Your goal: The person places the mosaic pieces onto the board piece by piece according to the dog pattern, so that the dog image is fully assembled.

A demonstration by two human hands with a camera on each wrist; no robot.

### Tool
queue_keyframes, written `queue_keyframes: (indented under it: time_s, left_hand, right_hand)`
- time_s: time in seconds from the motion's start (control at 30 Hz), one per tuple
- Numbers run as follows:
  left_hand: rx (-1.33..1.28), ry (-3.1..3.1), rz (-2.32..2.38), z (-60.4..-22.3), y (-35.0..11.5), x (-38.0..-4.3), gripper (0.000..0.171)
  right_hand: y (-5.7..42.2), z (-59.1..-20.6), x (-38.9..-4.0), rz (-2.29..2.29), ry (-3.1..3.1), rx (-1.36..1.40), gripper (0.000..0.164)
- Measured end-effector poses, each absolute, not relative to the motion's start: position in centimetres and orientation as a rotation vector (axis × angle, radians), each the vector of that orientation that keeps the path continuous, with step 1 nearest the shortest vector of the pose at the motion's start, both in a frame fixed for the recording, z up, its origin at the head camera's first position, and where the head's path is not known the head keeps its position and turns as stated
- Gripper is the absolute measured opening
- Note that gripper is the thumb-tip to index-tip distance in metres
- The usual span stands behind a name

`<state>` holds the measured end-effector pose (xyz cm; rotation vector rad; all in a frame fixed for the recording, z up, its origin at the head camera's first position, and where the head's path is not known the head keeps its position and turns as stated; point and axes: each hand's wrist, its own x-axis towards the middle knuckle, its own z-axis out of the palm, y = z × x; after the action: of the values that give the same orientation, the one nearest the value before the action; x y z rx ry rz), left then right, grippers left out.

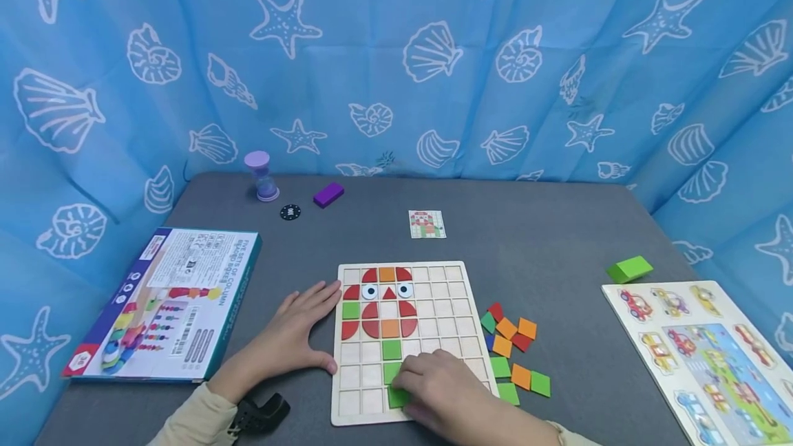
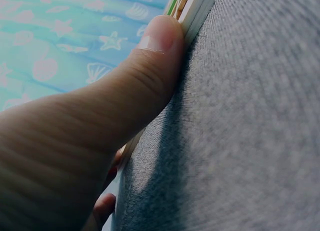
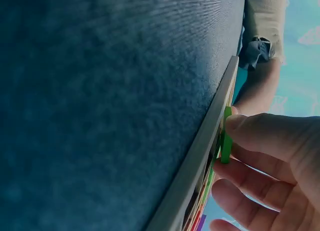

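Note:
A wooden grid board (image 1: pixel 350 403) lies flat on the table, with red, orange and green pieces and two eye pieces in its upper left cells. My left hand (image 1: pixel 294 339) rests against the board's left edge, fingers spread and thumb (image 2: pixel 159 43) touching the side. Over the lower middle of the board, my right hand (image 1: pixel 441 391) pinches a green square tile (image 3: pixel 226 141) between thumb and fingers. In the right wrist view the tile stands tilted, close over the grid. Above it, a column of green tiles (image 1: pixel 392 349) runs down from the orange piece.
Loose colored tiles (image 1: pixel 520 377) lie right of the board. A small pattern card (image 1: pixel 427 224) sits behind it. A boxed toy (image 1: pixel 167 301) is at left, a vehicle puzzle (image 1: pixel 700 356) and green block (image 1: pixel 630 269) at right. An hourglass (image 1: pixel 263 176) and purple block (image 1: pixel 328 195) stand at the back.

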<state>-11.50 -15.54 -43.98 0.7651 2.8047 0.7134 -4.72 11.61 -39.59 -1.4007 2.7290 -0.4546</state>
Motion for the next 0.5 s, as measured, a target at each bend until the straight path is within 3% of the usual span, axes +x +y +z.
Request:
queue_keyframes:
  time_s: [0.5]
  left_hand:
    - [0.748, 2.799, 0.704, -43.73, -15.42, -11.49, 0.116]
  right_hand:
    - [11.31, -39.19, -4.52, -0.386, 2.704, -1.378, 0.026]
